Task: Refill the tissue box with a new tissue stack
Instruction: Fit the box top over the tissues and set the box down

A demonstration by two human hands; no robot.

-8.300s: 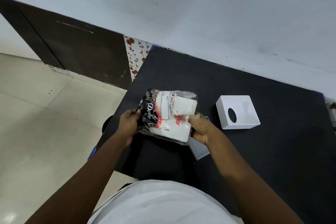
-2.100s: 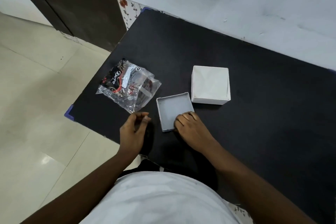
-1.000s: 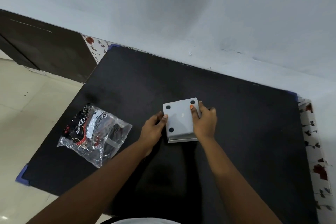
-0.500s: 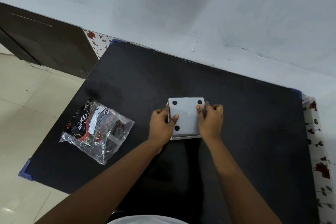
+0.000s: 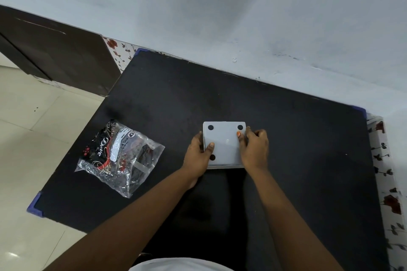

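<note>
Upside down on the black table (image 5: 297, 138), near its middle: the white tissue box (image 5: 223, 145), grey base plate facing up, three round black feet visible, the fourth corner hidden under the right hand. Clasped from both sides. Left hand (image 5: 197, 156) against the left wall, thumb laid across the base just above the near-left foot, remaining fingers (image 5: 200, 136) curled round the left edge. Right hand (image 5: 254, 149) against the right wall, an orange-nailed fingertip resting on the base near the far-right foot, other fingers wrapped down the right side. Box pinched between the two hands, touching both. Well apart to the left, near the table's left edge: a crumpled clear plastic wrapper (image 5: 120, 156) with black and red print, flattened.
</note>
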